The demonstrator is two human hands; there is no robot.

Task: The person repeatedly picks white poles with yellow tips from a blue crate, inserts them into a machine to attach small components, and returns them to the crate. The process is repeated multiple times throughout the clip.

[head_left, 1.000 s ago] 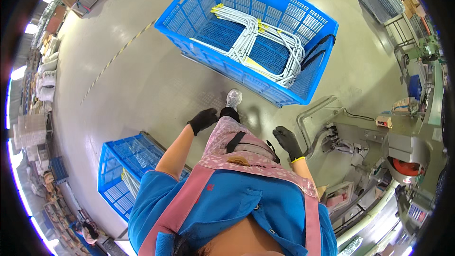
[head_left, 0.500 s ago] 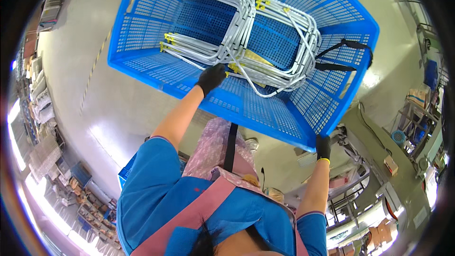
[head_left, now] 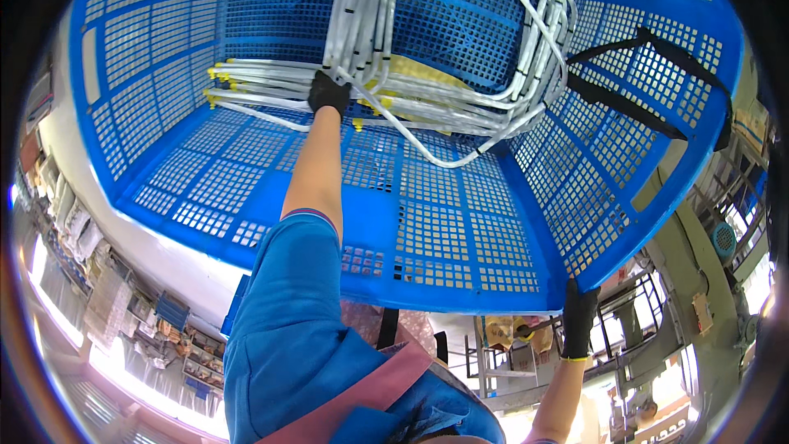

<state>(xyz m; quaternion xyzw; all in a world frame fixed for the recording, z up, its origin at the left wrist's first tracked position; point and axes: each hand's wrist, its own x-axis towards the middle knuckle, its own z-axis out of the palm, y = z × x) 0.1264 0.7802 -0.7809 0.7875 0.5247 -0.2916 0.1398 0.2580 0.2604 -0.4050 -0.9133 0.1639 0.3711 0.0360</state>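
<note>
A large blue plastic basket (head_left: 464, 300) with mesh walls stands before me. Inside lie two stacks of bent white tube frames (head_left: 362, 29) with yellow end caps and small black marks. My left hand (head_left: 330, 92), in a black glove, reaches over the near wall and is closed at the bend of the left stack; its fingertips are partly hidden. From beside that hand, one loose white tube (head_left: 411, 141) slants across the right stack. My right hand (head_left: 579, 316), also gloved in black, grips the basket's near right corner from outside.
A black strap (head_left: 633, 107) hangs over the basket's right wall. A yellow sheet (head_left: 423, 71) lies among the right-hand tubes. Shelves with goods (head_left: 193, 353) stand at the lower left. Metal racks and a green machine (head_left: 699, 279) are at the right.
The basket now looks closer and fills more of the view. My left arm has stretched further in, its hand still at the frames' bend. My right hand stays at the basket's corner.
</note>
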